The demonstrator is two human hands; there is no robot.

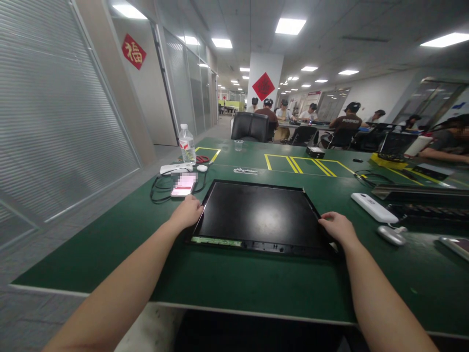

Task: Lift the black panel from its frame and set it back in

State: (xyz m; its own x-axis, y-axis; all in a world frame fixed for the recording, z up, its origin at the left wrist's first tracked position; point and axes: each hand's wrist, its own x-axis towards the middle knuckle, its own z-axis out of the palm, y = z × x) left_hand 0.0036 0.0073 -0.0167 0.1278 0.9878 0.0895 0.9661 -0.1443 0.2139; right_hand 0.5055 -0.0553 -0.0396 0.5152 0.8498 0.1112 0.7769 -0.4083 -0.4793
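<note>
A flat black display panel [252,215] lies on the green table in front of me, its dark screen facing up and reflecting a ceiling light. A green circuit strip [216,241] runs along the left part of its near edge. My left hand [187,211] grips the panel's left edge, fingers closed at the rim. On the opposite side my right hand [339,227] holds the right edge, with the thumb on top and the other fingers partly hidden below. Just beyond my left hand lies a phone [183,187] with a lit screen.
Beyond the panel are a small metal piece [245,171], a plastic cup [238,145] and a water bottle [187,144]. Black cables [156,190] loop on the left. A white power bank [373,208] and a silver device [391,234] lie right. Several people sit at tables behind.
</note>
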